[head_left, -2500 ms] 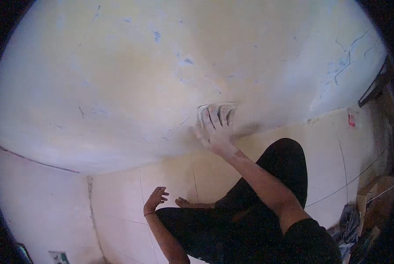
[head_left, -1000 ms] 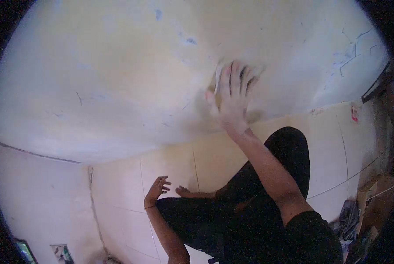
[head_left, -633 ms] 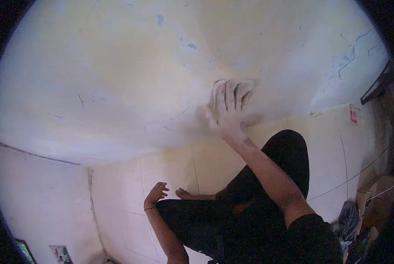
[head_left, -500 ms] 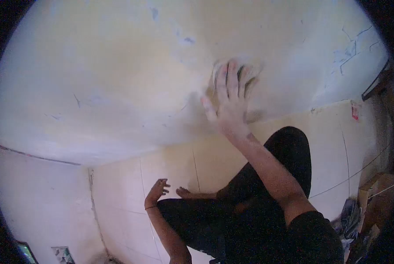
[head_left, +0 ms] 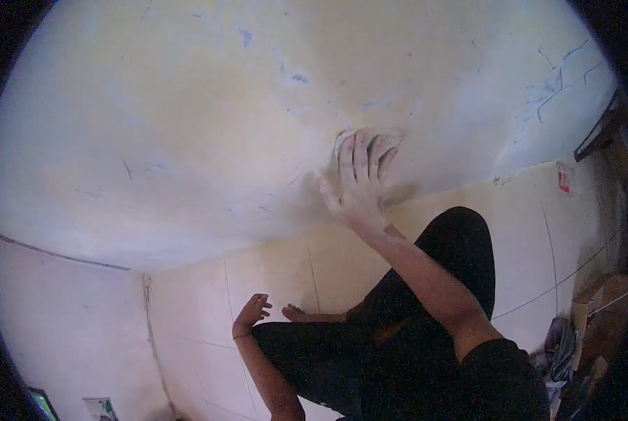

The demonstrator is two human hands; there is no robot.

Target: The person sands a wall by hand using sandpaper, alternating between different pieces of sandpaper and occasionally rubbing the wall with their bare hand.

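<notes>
- The right hand (head_left: 359,189) lies flat with fingers spread, its grip wide, and presses a pale sheet (head_left: 392,138) against the wall (head_left: 187,105), far and right of centre.
- The left hand (head_left: 252,316) hangs loose and empty, near, over the floor tiles (head_left: 272,266).
- The step in hand looks like rubbing the wall; the next stroke calls for even, flat pressure.
- Count: one sheet, two hands.

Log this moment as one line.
right hand: flat, fingers spread, pressing pale sheet against wall | left hand: open, holding nothing, above tiled floor | posture: seated
</notes>
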